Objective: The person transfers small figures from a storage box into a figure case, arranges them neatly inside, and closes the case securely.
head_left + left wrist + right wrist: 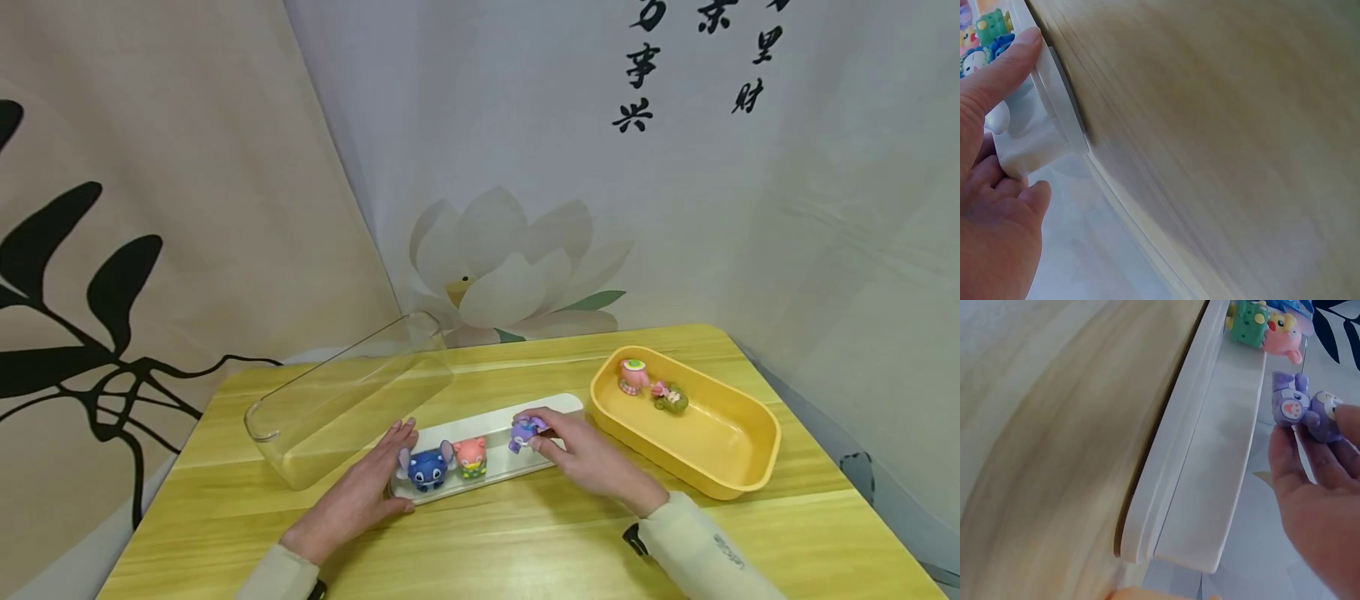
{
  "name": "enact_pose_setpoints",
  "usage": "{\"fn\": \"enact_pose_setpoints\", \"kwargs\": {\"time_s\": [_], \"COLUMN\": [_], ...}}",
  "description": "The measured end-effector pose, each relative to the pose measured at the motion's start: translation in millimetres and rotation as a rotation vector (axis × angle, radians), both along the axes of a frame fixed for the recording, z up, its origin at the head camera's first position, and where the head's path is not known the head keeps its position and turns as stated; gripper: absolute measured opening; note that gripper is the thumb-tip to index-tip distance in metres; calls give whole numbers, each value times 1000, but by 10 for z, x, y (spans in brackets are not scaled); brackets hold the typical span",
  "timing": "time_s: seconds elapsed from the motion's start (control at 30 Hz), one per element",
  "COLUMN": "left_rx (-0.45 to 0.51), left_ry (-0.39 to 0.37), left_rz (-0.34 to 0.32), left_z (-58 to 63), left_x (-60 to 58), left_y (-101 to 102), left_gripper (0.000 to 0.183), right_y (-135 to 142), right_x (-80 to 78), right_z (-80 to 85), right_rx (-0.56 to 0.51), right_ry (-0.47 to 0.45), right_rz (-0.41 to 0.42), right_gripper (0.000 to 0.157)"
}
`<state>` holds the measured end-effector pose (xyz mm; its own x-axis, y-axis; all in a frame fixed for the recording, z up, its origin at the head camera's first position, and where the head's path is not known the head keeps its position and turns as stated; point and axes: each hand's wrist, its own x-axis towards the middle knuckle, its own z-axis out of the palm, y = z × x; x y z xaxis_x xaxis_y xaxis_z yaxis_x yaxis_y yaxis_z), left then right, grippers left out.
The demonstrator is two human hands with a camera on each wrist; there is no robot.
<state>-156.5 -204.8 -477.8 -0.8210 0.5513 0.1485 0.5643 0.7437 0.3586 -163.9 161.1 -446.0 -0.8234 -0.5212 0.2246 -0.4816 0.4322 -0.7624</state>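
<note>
A long white tray [501, 481] lies on the table with a blue big-eared figurine [427, 469] and a pink-and-green figurine [472, 458] standing side by side in its left part. My left hand [362, 492] grips the tray's left end, thumb along the near rim [1044, 94] and the other fingers round the far side. Over the right part of the tray, my right hand [592, 458] pinches a small purple long-eared figurine [525, 432] between thumb and fingers. In the right wrist view this purple figurine [1294, 403] is tipped sideways, its paw-marked foot showing.
At the right stands a yellow bin [720, 442] holding a pink figurine [633, 377] and a figurine in pink and olive [670, 397]. A clear cover [360, 392] lies at the back left, behind my left hand. A printed cloth [517, 167] hangs behind the table.
</note>
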Motion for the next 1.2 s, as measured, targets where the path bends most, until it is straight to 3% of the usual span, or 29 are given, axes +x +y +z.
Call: {"fn": "enact_pose_setpoints", "kwargs": {"time_s": [0.2,0.43,0.8,1.2], "left_rx": [-7,-9,-3,-12], "left_ry": [-17,-26,-18,-16], "left_rz": [-1,4,-1,6], "left_z": [-1,-2,2,-2], "left_x": [-4,-6,-6,-15], "left_y": [5,12,12,14], "left_gripper": [98,99,99,99], "right_y": [-75,-148,-243,-261], "right_x": [8,-11,-36,-62], "right_z": [-37,-111,-197,-208], "right_rx": [8,49,70,38], "right_ry": [-33,57,111,4], "right_rz": [5,13,-9,-102], "right_gripper": [35,32,28,22]}}
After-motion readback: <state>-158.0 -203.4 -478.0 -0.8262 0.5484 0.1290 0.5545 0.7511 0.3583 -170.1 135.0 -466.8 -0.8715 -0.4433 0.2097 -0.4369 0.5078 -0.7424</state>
